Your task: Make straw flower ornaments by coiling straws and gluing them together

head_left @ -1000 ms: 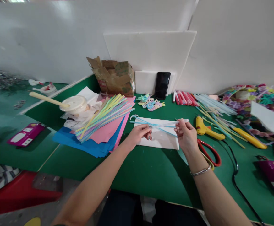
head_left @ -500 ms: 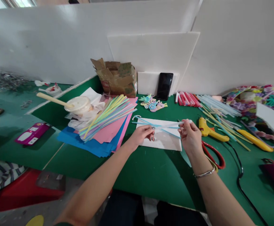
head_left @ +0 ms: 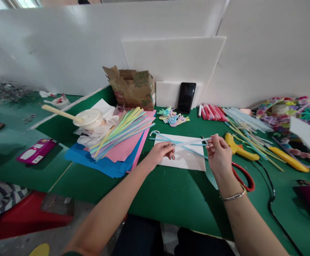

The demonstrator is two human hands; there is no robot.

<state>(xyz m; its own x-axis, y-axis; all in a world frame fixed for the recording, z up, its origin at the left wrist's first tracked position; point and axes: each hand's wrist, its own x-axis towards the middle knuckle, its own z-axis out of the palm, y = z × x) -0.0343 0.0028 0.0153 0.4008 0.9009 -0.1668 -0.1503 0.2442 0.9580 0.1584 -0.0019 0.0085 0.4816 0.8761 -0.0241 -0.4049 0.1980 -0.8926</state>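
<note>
Green counter (head_left: 171,195) lies bare at the lower centre of the frame. Just above, my left hand (head_left: 161,153) and right hand (head_left: 219,154) pinch a thin pale strip (head_left: 191,143) between closed fingers, one near each end, at the centre of the frame. It stretches over a white board (head_left: 181,161), where blue pipe cleaners (head_left: 192,150) lie crossed. Beside my right wrist, red-handled scissors (head_left: 251,182) show partly; a yellow glue gun (head_left: 240,150) lies beyond. Left of centre, pastel pipe cleaners (head_left: 123,133) fan over coloured paper (head_left: 109,170). Farther up, a black phone (head_left: 187,97) leans upright, right of a torn cardboard box (head_left: 136,94).
</note>
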